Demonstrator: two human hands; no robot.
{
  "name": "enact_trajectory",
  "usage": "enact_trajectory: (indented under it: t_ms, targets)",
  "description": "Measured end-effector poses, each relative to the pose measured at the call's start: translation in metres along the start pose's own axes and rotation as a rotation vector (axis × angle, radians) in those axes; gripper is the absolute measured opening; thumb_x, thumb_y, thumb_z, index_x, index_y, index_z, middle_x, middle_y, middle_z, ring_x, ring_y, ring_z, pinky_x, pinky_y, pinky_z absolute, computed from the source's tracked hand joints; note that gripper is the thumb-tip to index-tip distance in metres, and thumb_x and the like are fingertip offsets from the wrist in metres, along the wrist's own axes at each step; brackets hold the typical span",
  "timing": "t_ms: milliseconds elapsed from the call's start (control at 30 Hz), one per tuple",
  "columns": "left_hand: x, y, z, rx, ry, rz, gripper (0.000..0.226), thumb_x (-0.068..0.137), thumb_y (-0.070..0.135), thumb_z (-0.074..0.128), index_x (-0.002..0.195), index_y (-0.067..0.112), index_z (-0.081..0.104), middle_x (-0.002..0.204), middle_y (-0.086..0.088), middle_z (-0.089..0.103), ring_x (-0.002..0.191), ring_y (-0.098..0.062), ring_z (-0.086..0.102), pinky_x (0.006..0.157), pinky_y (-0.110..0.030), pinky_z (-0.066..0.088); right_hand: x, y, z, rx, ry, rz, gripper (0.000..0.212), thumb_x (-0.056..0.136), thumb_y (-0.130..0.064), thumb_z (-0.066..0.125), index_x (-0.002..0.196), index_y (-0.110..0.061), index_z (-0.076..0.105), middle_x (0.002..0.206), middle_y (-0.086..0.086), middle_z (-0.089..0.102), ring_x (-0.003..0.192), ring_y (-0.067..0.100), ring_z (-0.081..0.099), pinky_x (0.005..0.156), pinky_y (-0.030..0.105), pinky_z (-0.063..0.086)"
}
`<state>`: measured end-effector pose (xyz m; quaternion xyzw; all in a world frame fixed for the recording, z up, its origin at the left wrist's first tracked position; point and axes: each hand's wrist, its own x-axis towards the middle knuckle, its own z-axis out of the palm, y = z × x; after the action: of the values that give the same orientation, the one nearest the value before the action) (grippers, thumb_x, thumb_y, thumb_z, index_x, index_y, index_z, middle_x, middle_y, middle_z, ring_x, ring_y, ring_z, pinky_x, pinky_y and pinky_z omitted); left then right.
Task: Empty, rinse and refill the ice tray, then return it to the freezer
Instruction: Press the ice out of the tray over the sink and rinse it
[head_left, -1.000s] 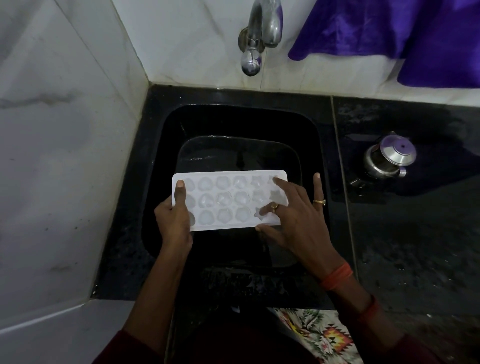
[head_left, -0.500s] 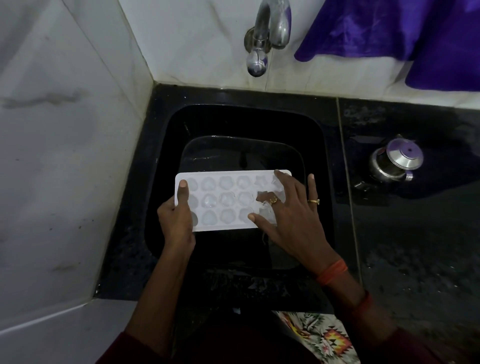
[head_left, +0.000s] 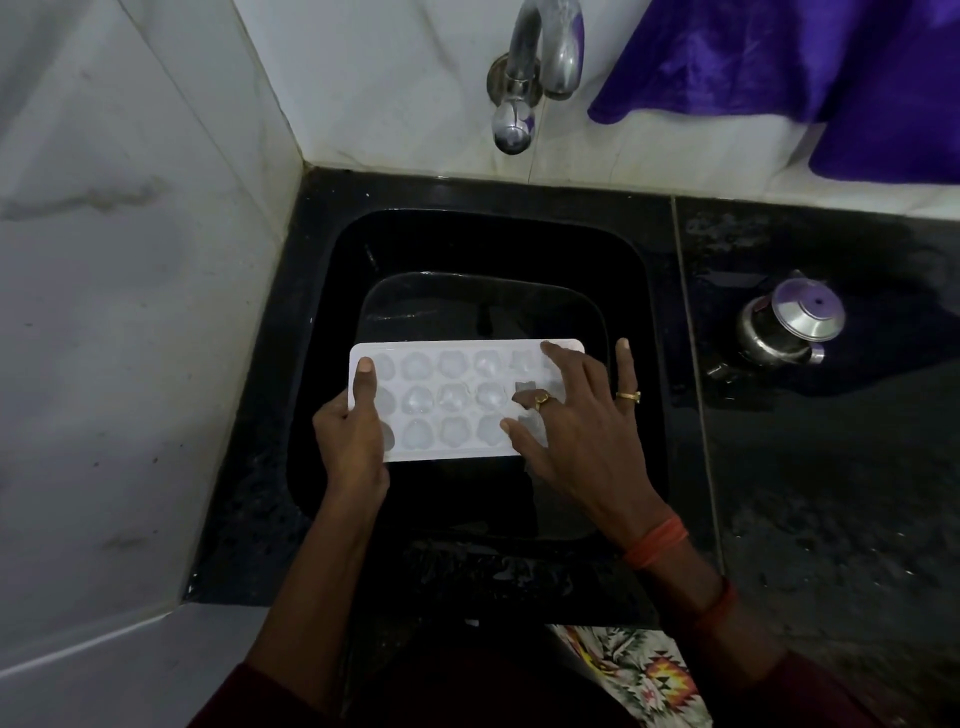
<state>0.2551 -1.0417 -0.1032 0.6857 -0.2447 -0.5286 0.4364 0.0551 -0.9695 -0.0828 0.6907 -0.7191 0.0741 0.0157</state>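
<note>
Left hand (head_left: 353, 441) grips the near-left end of the white ice tray (head_left: 447, 400), thumb laid flat along the top and the other fingers tucked out of sight beneath. This is likely so the tray stays level and steady while the other hand works. Right hand (head_left: 576, 431) is spread wide over the tray's opposite end. Its fingertips lie on the last cells, the forefinger is crooked down toward one of them and the little finger is clear of the edge; it holds nothing that I can make out. That looks like working loose the cubes, which show as pale lumps in most cells. The tray sits cells up, between the two hands and directly above the black sink (head_left: 322, 322), with a dark basin (head_left: 483, 306) below them. I judge it is held there so that anything freed or spilled drops in rather than onto the table (head_left: 831, 493). Beyond both hands the steel tap (head_left: 535, 78) hangs over the sink's far side, no water running, handy for the rinse and refill not yet begun. Well to the right of the right hand a small lidded steel pot (head_left: 789, 327) stands on the table. A purple cloth (head_left: 779, 67) hangs on the wall past it, both out of the way. Emptying seems the step in hand, with most of the task left.
</note>
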Motion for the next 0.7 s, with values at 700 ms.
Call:
enact_trajectory:
  t_ms: [700]
  targets:
    - [0.0015, -0.0018, -0.0017, -0.013, 0.008, -0.01, 0.039, 0.093, 0.048, 0.067, 0.079, 0.011, 0.067, 0.085, -0.008, 0.07, 0.084, -0.029, 0.069, 0.085, -0.058, 0.059, 0.0036, -0.0039, -0.0037, 0.002, 0.012, 0.009, 0.04, 0.085, -0.061, 0.064, 0.102, -0.026, 0.077, 0.143, 0.004, 0.054, 0.133, 0.023, 0.049, 0.125, 0.054, -0.003]
